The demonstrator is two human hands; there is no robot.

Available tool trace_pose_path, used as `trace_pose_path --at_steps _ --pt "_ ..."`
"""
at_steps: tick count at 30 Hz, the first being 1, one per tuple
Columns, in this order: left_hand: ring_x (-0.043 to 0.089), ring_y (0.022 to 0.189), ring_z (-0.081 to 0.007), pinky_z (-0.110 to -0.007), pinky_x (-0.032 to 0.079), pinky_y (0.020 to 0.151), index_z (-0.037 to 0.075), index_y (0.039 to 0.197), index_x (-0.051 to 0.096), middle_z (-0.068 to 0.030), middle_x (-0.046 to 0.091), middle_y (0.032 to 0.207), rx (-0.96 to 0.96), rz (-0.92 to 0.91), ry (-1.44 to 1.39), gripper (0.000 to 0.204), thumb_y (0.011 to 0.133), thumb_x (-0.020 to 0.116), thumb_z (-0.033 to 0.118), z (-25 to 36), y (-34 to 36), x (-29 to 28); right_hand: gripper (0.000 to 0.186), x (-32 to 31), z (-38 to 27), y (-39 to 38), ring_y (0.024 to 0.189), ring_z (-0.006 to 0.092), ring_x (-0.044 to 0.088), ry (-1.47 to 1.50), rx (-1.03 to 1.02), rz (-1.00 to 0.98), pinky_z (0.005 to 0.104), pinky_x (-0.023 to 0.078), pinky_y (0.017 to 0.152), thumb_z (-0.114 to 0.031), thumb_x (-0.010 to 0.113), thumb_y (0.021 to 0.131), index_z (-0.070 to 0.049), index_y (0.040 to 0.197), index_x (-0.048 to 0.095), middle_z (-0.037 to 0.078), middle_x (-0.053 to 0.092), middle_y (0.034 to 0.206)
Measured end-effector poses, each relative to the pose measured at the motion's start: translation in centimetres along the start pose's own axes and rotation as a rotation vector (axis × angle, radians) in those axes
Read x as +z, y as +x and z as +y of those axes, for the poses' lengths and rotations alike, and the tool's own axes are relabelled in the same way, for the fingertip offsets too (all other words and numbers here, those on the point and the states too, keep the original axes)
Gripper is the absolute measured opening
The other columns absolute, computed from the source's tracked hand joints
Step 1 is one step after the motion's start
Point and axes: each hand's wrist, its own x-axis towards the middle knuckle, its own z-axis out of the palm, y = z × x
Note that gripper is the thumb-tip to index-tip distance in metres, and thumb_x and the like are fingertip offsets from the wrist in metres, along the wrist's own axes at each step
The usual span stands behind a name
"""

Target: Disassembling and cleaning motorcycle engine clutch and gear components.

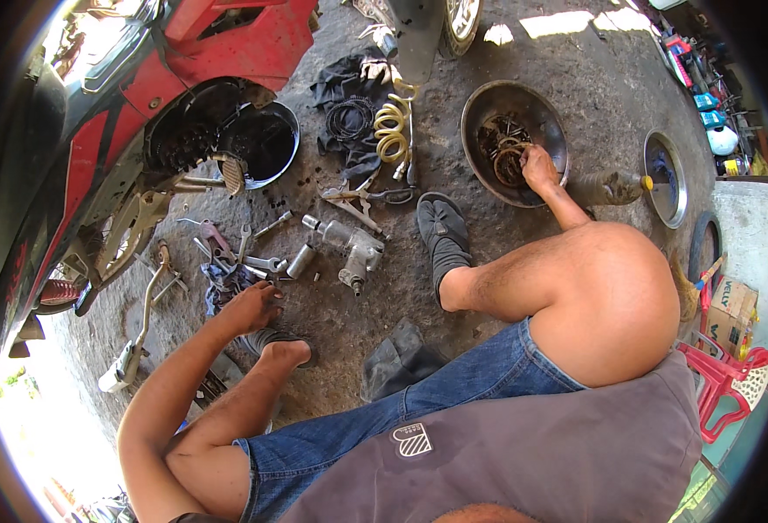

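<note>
Over the dark round basin (pixel 487 103) on the right, my right hand (pixel 539 167) pinches the edge of a brown ring-shaped plate (pixel 503 166). More small, dark, wet parts lie in the bottom of that basin; their kinds are hard to make out. My left hand (pixel 255 307) hangs above my left foot with its fingers loosely apart and nothing visible in them. Just beyond it lie a blue rag (pixel 224 281), a combination wrench (pixel 266 263) and a metal socket (pixel 300 261). An impact wrench (pixel 349 247) rests on the ground between my feet.
A red motorcycle (pixel 96 166) stands at the left, with a basin of dark oil (pixel 266 144) under it. Beyond the tools are a coiled yellow air hose (pixel 391 129) and a black cloth (pixel 345 83). A plastic bottle (pixel 606 186) and a metal tray (pixel 679 179) lie at the right.
</note>
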Motion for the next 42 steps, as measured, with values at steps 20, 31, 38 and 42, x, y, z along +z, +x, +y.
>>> trace_pose_path --at_steps 20,31,38,42 --pt "0.069 0.104 -0.0359 -0.044 0.055 0.091 0.005 0.119 0.068 -0.0168 0.072 0.115 -0.061 0.02 0.053 0.032 0.09 0.071 0.018 -1.5 -0.8 -0.1 0.013 1.0 1.3 1.0 0.087 0.0402 0.071 0.059 0.09 -0.066 0.0467 0.055 0.079 -0.016 0.07 0.084 -0.004 0.09 0.073 0.023 0.071 0.086" --pt "0.068 0.104 -0.0387 -0.047 0.054 0.088 0.008 0.121 0.066 -0.0169 0.072 0.111 -0.083 0.032 0.068 0.033 0.091 0.069 0.022 -1.5 -0.8 -1.1 0.012 0.8 5.1 0.7 0.062 0.0123 0.06 0.539 0.338 -0.179 0.0282 0.047 0.056 -0.013 0.074 0.09 -0.001 0.092 0.071 0.001 0.065 0.073" --pt "0.071 0.098 -0.0351 -0.043 0.056 0.084 0.004 0.112 0.069 -0.0152 0.074 0.103 -0.003 0.175 -0.107 0.026 0.09 0.068 0.018 0.4 -0.7 -3.0 0.01 -2.6 3.4 1.0 0.056 0.0099 0.056 0.784 0.42 -0.166 0.0257 0.046 0.052 -0.012 0.072 0.092 -0.002 0.093 0.068 0.001 0.063 0.073" --pt "0.073 0.092 -0.0239 -0.037 0.057 0.081 0.001 0.114 0.069 -0.013 0.076 0.1 0.078 0.305 -0.173 0.024 0.092 0.07 0.013 4.4 -1.0 -5.6 0.014 -9.0 -1.8 2.9 0.056 0.0111 0.055 0.925 0.321 -0.273 0.0269 0.045 0.054 -0.013 0.073 0.091 0.0 0.093 0.067 0.002 0.063 0.072"
